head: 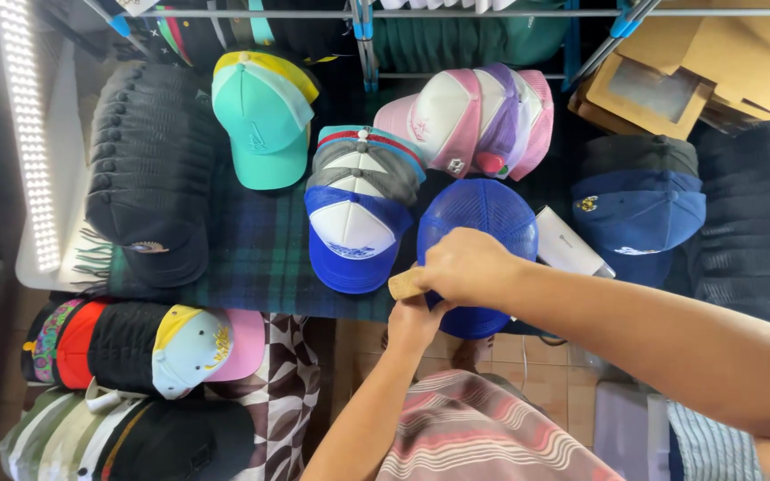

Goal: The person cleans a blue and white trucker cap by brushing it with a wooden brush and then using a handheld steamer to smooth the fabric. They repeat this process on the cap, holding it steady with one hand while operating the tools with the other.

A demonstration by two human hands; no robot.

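Hands meet at the near edge of the worktop [260, 258], which is draped in a dark plaid cloth. The right hand [467, 267] is curled narrow around a small tan block [405, 284], of which only one end sticks out to the left of the fist. The left hand [413, 322] comes up from below and is partly hidden under the right one; how far it is closed cannot be told, though it sits against the brim side of a royal blue mesh cap [479, 223]. That cap lies crown up at the worktop's front edge, right under both hands.

Just left of it a stack of blue and white caps [354, 227] leans back toward a grey-topped pile. A teal cap with a yellow back [263, 120] lies further left, next to a long row of black caps [149, 169]. Behind the blue mesh cap sits a group of pink and white caps [470, 120], and to the right a navy cap [639, 218] rests beside a white box [568, 242]. Cardboard pieces [688, 71] are heaped at the far right corner.
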